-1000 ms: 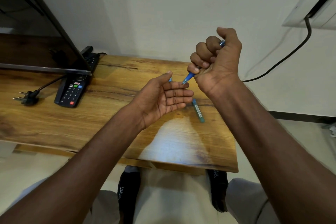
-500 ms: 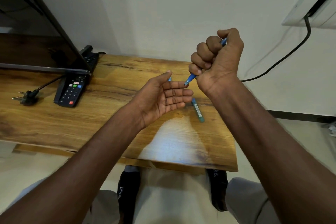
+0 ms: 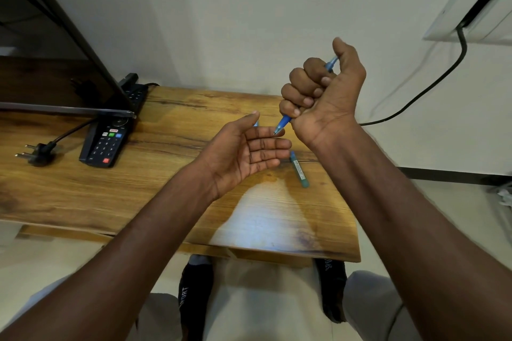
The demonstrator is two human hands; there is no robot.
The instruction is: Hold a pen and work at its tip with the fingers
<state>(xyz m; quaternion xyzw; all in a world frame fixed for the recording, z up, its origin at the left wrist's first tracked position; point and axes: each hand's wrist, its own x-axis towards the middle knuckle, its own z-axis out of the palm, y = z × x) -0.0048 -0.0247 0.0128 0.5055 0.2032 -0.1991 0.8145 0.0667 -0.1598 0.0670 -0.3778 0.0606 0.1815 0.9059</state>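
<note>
A slim blue plastic pen [image 3: 284, 121] is clenched in the curled fingers of the right hand [image 3: 321, 94], raised above the bench, its tip pointed down at the fingertips of the left hand [image 3: 246, 149], which is held flat, palm up, with nothing in it. On the glossy wooden bench [image 3: 138, 191] below, a teal pen cap [image 3: 299, 170] lies just beside the left fingers. Well to the left are seen a black remote control [image 3: 106, 144] and a black power plug [image 3: 36, 151].

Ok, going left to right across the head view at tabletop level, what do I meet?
Loose plug → remote control → left hand, open → blue pen gripped in the right hand → black cable running up to the wall socket.
</note>
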